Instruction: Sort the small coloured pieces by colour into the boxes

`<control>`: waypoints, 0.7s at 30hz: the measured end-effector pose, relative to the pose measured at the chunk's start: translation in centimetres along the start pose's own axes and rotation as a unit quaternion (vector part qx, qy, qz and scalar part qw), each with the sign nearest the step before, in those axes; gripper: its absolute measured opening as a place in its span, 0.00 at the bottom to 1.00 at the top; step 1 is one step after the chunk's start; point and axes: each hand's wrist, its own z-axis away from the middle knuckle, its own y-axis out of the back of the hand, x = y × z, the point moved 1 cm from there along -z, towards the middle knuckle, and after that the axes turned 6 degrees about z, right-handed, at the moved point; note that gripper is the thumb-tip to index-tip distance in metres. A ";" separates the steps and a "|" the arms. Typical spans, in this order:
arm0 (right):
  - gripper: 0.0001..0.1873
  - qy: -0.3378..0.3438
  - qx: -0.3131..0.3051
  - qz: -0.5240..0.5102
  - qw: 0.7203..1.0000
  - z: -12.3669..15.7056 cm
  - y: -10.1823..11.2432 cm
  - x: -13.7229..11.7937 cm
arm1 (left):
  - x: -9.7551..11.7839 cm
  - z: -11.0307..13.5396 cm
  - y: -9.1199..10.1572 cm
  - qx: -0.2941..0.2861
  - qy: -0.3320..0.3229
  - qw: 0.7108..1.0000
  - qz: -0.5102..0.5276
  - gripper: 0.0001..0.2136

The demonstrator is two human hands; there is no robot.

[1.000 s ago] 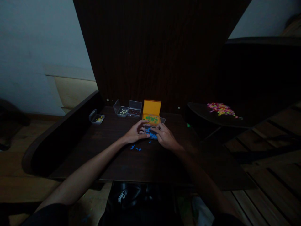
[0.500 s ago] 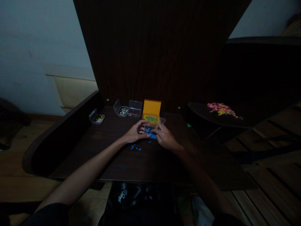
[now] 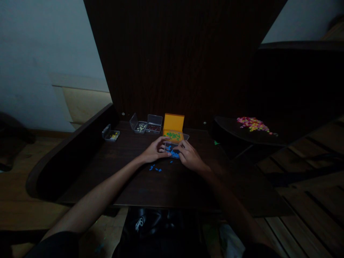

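A small clear plastic box (image 3: 168,144) with blue pieces (image 3: 174,154) inside is between my hands on the dark table. My left hand (image 3: 153,151) grips its left side, thumb at the near edge and fingers behind. From the right, my right hand (image 3: 190,157) reaches over the box, its fingers bent together among the blue pieces. What those fingertips hold, if anything, cannot be made out. Several loose blue pieces (image 3: 156,168) lie on the table in front of the box. Just behind stands an open orange box (image 3: 173,122) with green pieces (image 3: 174,136) in it.
Clear lidded boxes stand open at the back: one with pale pieces (image 3: 141,127), one with dark red pieces (image 3: 154,128). Farther left is a small box with yellow pieces (image 3: 114,135). A pink and yellow heap (image 3: 254,124) lies on the right shelf (image 3: 228,127). A raised side panel (image 3: 72,150) borders the left.
Both hands stay at the clear box. The right fingers shift very slightly over the blue pieces, which lie a little differently inside.
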 end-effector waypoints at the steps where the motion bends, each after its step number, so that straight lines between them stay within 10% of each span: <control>1: 0.18 0.002 -0.001 -0.001 1.000 0.0 0.0 0.0 | 0.0 0.0 0.0 -0.001 0.000 1.000 0.000 0.31; 21: 0.07 0.090 0.009 -0.048 0.995 0.4 0.2 -1.1 | -0.4 -0.4 1.4 0.035 -0.005 0.999 -0.012 0.32</control>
